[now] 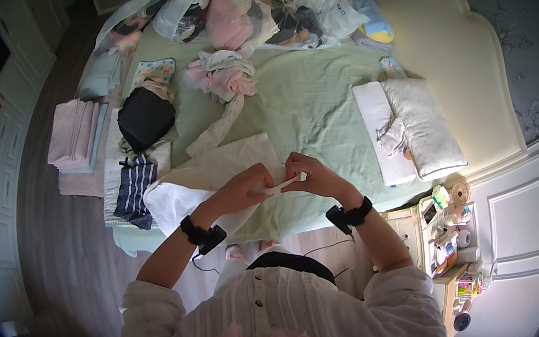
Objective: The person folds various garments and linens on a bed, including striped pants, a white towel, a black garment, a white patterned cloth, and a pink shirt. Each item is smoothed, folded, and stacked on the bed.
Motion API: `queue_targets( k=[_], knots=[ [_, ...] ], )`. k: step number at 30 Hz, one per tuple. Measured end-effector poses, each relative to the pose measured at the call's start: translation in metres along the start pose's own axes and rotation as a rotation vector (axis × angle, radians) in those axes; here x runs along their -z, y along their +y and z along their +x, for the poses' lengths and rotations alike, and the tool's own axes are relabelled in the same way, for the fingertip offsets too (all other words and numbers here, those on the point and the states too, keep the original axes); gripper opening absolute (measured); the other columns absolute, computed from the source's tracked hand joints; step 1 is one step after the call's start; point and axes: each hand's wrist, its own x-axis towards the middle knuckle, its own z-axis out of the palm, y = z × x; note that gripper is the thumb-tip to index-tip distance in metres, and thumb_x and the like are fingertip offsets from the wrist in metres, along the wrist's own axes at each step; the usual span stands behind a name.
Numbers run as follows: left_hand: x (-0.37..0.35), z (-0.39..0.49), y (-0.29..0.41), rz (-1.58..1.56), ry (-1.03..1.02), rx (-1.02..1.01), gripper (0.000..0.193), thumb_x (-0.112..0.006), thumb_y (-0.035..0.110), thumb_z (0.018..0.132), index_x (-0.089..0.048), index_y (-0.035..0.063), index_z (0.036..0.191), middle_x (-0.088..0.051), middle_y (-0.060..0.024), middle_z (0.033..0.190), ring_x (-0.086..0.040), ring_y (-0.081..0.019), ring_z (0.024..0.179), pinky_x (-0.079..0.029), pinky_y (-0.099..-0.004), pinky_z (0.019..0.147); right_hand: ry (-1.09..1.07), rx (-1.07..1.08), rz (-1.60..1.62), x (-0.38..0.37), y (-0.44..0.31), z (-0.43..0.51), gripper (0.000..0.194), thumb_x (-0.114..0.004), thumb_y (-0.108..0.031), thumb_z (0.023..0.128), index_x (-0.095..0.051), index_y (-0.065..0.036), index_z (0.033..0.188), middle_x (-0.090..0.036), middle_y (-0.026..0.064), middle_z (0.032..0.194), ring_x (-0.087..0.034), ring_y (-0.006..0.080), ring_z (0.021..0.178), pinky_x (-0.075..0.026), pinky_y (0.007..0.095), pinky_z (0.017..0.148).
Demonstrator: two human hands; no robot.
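My left hand [247, 186] pinches an edge of a white cloth [232, 160], its fingers curled closed. Just to its right, my right hand [316, 176] grips the same edge between thumb and fingers, with a short strip pulled between the two hands. The rest of the cloth drapes over the near side of the bed, and a brighter white part [181, 203] hangs toward me. Beyond it, a crumpled heap of pink and whitish clothes [225, 77] lies on the green bed sheet [305, 101]. Whether the cloth is a garment or a towel I cannot tell.
Left of the cloth lie a striped dark-blue fabric piece [136, 191] and a black bundle [146, 119]. Folded pink towels [73, 133] are stacked farther left. Plastic bags [231, 18] line the far side. Pillows [425, 128] rest by the headboard, near a cluttered nightstand [423, 211].
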Motion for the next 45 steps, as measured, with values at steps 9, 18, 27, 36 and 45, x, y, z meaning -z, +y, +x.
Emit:
queue_targets(
  k=[9,18,27,36,45],
  knots=[
    [0.0,-0.015,0.028,0.153,-0.096,0.053,0.017,-0.067,0.008,0.084,-0.053,0.0028,0.092,-0.051,-0.009,0.088,-0.055,-0.0261,0.081,-0.046,-0.0352,0.074,-0.204,0.009,-0.205,0.006,-0.032,0.001,0.036,-0.083,-0.029,0.075,-0.059,-0.002,0.079,-0.057,0.0075,0.08,-0.058,0.0238,0.074,-0.045,0.0364,0.065],
    [-0.033,0.027,0.042,-0.029,0.027,0.07,0.011,-0.06,0.003,0.091,-0.05,0.0009,0.087,-0.043,-0.0025,0.085,-0.041,-0.0114,0.072,-0.036,-0.0261,0.062,-0.14,0.296,-0.35,0.059,-0.012,-0.03,0.037,-0.082,-0.031,0.074,-0.058,-0.003,0.076,-0.055,0.0083,0.078,-0.058,0.0312,0.07,-0.047,0.0411,0.063],
    [-0.088,0.104,0.067,0.088,0.312,0.034,0.015,-0.055,0.009,0.095,-0.045,0.0003,0.089,-0.043,-0.0072,0.084,-0.045,-0.018,0.076,-0.039,-0.0317,0.068,-0.063,0.768,-0.125,0.134,0.04,-0.026,0.025,-0.08,-0.018,0.079,-0.059,-0.005,0.077,-0.056,0.0075,0.083,-0.055,0.0251,0.088,-0.046,0.0368,0.065],
    [-0.099,0.109,0.089,0.414,0.471,0.089,0.018,-0.062,0.018,0.093,-0.053,0.0019,0.09,-0.05,-0.0108,0.087,-0.055,-0.0272,0.077,-0.044,-0.0382,0.069,-0.171,0.55,0.1,0.161,0.032,0.007,0.017,-0.072,-0.005,0.084,-0.057,0.001,0.079,-0.05,0.0034,0.073,-0.043,0.0107,0.065,-0.034,0.0256,0.058],
    [-0.058,0.067,0.086,0.637,0.546,0.018,0.036,-0.077,0.03,0.083,-0.06,0.0001,0.073,-0.052,-0.0126,0.078,-0.056,-0.032,0.079,-0.045,-0.04,0.069,0.345,0.487,0.272,0.267,-0.068,0.056,0.01,-0.07,-0.002,0.086,-0.061,-0.007,0.083,-0.048,-0.0094,0.076,-0.043,0.0013,0.068,-0.034,0.0204,0.059]
  ],
)
